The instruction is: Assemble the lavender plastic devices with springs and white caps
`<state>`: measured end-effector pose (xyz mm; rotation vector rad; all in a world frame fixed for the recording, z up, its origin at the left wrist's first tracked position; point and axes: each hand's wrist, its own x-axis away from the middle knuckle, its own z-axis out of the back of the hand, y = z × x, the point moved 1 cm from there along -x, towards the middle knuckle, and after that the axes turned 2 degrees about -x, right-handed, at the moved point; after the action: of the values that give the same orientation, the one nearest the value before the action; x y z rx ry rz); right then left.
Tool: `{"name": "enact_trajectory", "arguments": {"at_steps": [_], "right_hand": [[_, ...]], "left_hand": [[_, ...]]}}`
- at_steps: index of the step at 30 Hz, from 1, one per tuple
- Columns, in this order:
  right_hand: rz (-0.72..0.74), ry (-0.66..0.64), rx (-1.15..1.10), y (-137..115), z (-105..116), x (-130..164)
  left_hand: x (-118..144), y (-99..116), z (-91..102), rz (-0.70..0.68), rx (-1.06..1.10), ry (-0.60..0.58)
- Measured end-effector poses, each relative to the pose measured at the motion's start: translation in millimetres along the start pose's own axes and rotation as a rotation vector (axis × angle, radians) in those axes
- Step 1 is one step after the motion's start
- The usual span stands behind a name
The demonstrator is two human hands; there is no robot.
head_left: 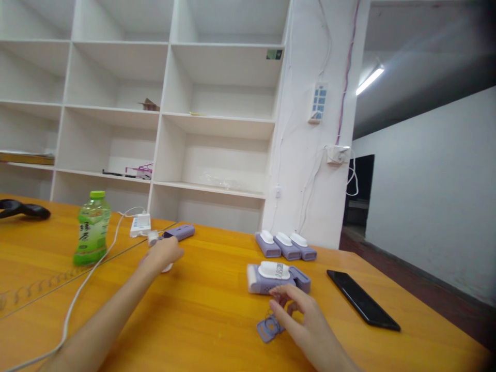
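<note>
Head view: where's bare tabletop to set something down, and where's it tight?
Free: wood between the left hand and the lone purple device, and between the green bottle and the left forearm. Crowded: around the right hand, small purple part, black phone.

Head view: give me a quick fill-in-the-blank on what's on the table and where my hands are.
1. The green bottle has a cap coloured ____.
2. Along the table's far edge, ____ purple units with white tops stand side by side.
3. The black phone lies to the ____ of the right hand.
4. The left hand rests beside a ____ cable.

Missing words: green; three; right; white
</note>
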<state>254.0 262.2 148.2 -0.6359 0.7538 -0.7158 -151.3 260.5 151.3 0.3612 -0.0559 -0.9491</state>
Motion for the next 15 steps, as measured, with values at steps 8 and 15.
{"name": "enact_trajectory", "arguments": {"at_steps": [8,15], "right_hand": [[-0.018,0.028,-0.062,4.5,-0.2,-1.2],[-0.079,0.071,-0.180,5.6,2.1,-5.6]], "left_hand": [[42.4,73.1,-24.4,-0.300,0.245,-0.186],[44.4,74.5,-26.0,-0.403,0.260,-0.159]]}}
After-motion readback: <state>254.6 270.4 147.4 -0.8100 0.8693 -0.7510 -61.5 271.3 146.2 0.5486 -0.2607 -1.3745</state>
